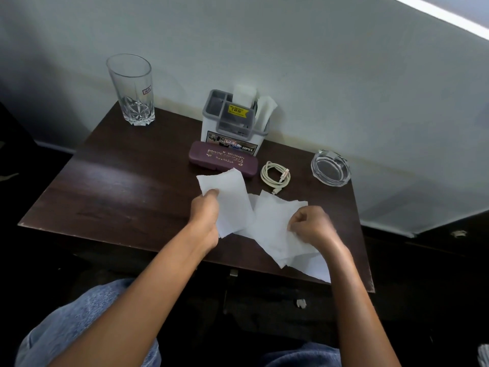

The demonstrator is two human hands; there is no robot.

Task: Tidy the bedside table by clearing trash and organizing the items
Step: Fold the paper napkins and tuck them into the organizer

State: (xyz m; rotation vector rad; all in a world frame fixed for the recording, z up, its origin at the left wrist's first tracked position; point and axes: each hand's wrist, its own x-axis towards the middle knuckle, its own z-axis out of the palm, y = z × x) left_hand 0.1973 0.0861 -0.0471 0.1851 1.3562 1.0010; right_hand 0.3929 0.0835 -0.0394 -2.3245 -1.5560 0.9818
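Lying flat, white tissues [272, 223]

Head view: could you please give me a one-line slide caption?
Both hands, left and right, gather white tissues on a dark bedside table beside a spectacle case.

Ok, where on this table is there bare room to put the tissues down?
The table's left half is bare, from the glass down to the front edge. The right side is crowded: organizer, glasses case, cable, ashtray, and loose tissues under the left hand and right hand.
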